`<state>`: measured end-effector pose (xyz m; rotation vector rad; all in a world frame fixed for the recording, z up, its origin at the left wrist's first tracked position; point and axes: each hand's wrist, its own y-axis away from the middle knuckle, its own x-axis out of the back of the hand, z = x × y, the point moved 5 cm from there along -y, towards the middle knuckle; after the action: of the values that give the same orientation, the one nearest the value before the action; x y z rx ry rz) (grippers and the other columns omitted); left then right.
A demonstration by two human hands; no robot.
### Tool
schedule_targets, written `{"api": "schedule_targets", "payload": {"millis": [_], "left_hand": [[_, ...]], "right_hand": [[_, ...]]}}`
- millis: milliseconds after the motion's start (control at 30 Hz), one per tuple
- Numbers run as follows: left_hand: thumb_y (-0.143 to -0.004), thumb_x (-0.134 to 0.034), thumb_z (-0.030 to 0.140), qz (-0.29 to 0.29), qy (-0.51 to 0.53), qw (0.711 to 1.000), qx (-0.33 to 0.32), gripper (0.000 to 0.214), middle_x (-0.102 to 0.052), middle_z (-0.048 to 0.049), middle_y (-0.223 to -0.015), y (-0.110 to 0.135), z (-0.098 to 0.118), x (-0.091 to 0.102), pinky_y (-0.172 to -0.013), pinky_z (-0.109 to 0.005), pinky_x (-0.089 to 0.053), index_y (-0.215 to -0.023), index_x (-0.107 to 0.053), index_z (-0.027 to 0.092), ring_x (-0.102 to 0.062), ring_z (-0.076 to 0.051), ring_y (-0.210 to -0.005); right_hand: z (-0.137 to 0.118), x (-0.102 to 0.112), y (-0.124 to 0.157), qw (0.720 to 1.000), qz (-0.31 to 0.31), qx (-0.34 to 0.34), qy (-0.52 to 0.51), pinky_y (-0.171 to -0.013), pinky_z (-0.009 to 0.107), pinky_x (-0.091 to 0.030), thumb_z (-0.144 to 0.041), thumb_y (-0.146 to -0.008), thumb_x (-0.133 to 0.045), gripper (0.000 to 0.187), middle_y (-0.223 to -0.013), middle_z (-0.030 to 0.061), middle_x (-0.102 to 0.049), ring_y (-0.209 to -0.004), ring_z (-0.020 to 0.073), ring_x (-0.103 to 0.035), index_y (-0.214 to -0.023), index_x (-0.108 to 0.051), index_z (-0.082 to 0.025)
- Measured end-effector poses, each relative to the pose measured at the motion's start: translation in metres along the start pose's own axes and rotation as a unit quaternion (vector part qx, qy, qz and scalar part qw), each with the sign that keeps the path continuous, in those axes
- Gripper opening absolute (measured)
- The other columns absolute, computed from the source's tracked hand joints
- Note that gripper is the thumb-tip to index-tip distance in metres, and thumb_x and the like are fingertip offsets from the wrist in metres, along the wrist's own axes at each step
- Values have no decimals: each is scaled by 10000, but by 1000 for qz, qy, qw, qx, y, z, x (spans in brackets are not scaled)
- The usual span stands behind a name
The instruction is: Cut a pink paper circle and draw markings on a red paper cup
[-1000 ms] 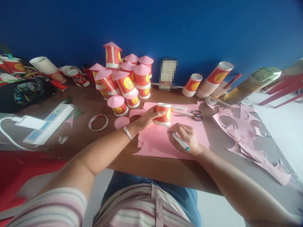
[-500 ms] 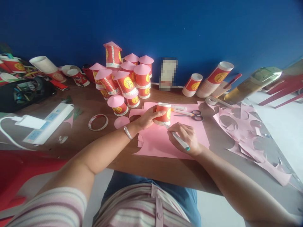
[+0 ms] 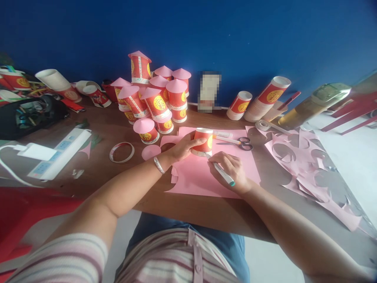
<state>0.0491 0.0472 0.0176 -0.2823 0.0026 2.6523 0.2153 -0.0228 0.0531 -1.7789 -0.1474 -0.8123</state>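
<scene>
A red paper cup (image 3: 204, 141) with a gold emblem stands upside down on a pink paper sheet (image 3: 196, 177) in the middle of the wooden table. My left hand (image 3: 183, 148) grips the cup's side and holds it against the sheet. My right hand (image 3: 232, 170) is closed on a white pen (image 3: 221, 173) with a green cap end. The pen's tip touches the paper right at the cup's rim.
Several red cups with pink cone lids (image 3: 156, 98) are piled behind the sheet. Scissors (image 3: 241, 143), a tape ring (image 3: 121, 152), a power strip (image 3: 55, 155), stacked cups (image 3: 266, 99) and pink cut-out scraps (image 3: 312, 169) lie around. A blue wall rises behind.
My right hand has edged slightly up toward the cup, with the pen tip staying at the rim. The left hand and cup have stayed in place.
</scene>
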Motion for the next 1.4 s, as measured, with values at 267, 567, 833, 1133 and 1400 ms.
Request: {"api": "schedule_targets", "payload": {"millis": [267, 567, 833, 1133, 1400], "left_hand": [[-905, -762, 561, 0, 2, 1000, -1, 432, -691, -65, -964, -1, -1, 1, -785, -314, -472, -1013, -648, 159, -601, -190, -874], [-892, -784, 548, -1, 11, 1000, -5, 442, -714, -78, -986, -1, -1, 1, -792, -314, -496, -1045, -672, 149, -625, -195, -881], [-916, -773, 544, -14, 31, 999, -7, 444, -754, -103, -1066, -2, -4, 1, -837, -325, -517, -1108, -711, 149, -667, -218, -957], [-897, -788, 553, -8, 45, 999, 0, 445, -738, -93, -1024, -2, -4, 2, -820, -322, -509, -1066, -696, 153, -656, -212, -922], [-922, -768, 548, -10, 44, 999, 0, 440, -727, -100, -1031, -2, -6, 3, -806, -315, -512, -1104, -704, 152, -665, -217, -943]], "right_hand": [[0, -1, 1, 1000, -10, -7, -8, -564, 242, -475, -57, -980, -613, 194, -761, -35, -692, -593, 111, -644, -1003, -560, -242], [0, -3, 3, 999, -18, -28, -22, -558, 235, -460, -85, -990, -582, 166, -732, -40, -675, -578, 107, -621, -950, -549, -242], [-1, -2, 1, 999, -16, -32, -25, -575, 229, -482, -83, -980, -592, 167, -733, -40, -680, -583, 106, -624, -945, -564, -244], [-1, 0, 0, 999, -2, -17, -29, -586, 235, -490, -65, -979, -619, 192, -742, -40, -670, -580, 110, -618, -976, -554, -245], [0, -1, 2, 1000, -9, -19, -16, -590, 233, -494, -73, -984, -610, 173, -744, -37, -686, -590, 105, -627, -963, -571, -240]]}}
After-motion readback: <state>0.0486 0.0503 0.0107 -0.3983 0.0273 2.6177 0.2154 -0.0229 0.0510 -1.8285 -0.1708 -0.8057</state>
